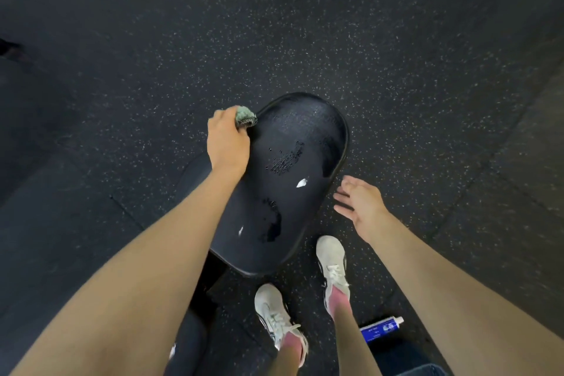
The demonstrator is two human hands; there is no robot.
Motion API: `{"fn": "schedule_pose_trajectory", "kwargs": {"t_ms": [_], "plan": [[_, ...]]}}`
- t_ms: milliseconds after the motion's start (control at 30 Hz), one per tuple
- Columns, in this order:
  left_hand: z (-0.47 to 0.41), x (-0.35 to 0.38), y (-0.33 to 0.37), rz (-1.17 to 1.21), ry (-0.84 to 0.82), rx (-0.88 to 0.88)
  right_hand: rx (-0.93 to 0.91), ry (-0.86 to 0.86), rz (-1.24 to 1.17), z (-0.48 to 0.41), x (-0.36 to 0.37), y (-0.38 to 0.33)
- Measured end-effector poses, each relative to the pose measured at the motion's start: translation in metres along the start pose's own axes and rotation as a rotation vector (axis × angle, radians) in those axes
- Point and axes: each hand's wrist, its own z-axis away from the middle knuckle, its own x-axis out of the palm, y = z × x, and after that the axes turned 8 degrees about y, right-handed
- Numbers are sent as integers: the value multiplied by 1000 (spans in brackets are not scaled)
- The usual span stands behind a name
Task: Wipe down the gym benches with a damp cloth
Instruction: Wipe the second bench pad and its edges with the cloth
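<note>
My left hand (227,143) is curled tight round the balled-up green cloth (245,116), pressing it on the far left edge of the black padded counter (293,192). My right hand (358,207) is open w/ fingers spread, holding nothing, just beside the counter's right edge & not touching it. Some wet patches (285,159) shine approx mid-pad & nearer me. My white shoes (332,265) stand on the speckled rubber floor (396,70) at the near end. A blue bottle (381,330) lies on the floor by my right foot
</note>
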Motion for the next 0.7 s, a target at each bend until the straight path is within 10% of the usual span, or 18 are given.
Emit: {"fn": "schedule_pose_trajectory", "kwargs": {"t_ms": [567,700], "plan": [[52,10,25,49,-309,358,47,29,-96,2,20,-9],[41,0,17,125,-116,209,61,6,-128,7,19,-12]]}}
